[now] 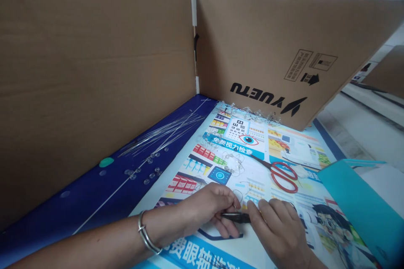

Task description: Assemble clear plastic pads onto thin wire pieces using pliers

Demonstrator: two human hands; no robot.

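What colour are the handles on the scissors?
The handles of the scissors are red, seen best in the head view.

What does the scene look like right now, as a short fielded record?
right hand: holds dark tool
left hand: at tool's tip; any pinched item unclear
scissors: red-handled, on printed sheet
clear beads: loose on blue surface
thin strands: bundled beyond beads
cardboard panels: upright, meeting at corner

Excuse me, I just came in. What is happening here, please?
A person's right hand holds a dark tool, its tip at the left hand, which seems to pinch a thin wire loop. Red-handled scissors lie beyond on the printed sheet. Straight wires and clear beads lie to the left.
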